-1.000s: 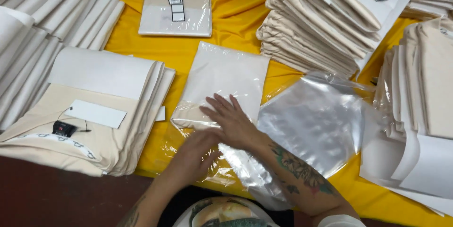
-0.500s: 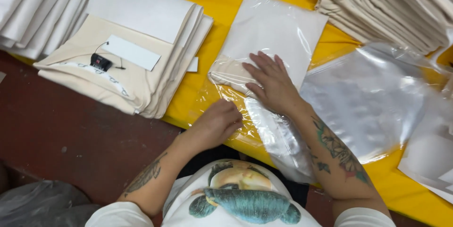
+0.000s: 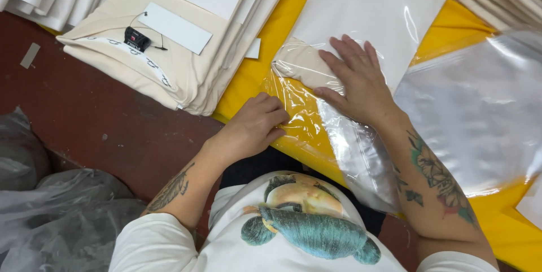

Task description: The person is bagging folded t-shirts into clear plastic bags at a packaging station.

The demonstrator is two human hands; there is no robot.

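Clear plastic bag (image 3: pixel 361 40) holding a folded cream garment (image 3: pixel 302 64) is pressed on the yellow tabletop (image 3: pixel 248 80) by the spread right hand (image 3: pixel 361 83), its slippery, limp open edge pinched in the closed left hand (image 3: pixel 255 126) fingers, judged the best hold.

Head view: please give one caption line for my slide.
Right hand flattens a clear plastic bag holding cream folded cloth; left hand pinches its open end.

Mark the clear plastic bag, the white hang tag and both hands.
clear plastic bag (image 3: pixel 293 115): head view, open end.
white hang tag (image 3: pixel 176 28): head view, card middle.
left hand (image 3: pixel 253 127): head view, back of hand.
right hand (image 3: pixel 361 83): head view, back of hand.
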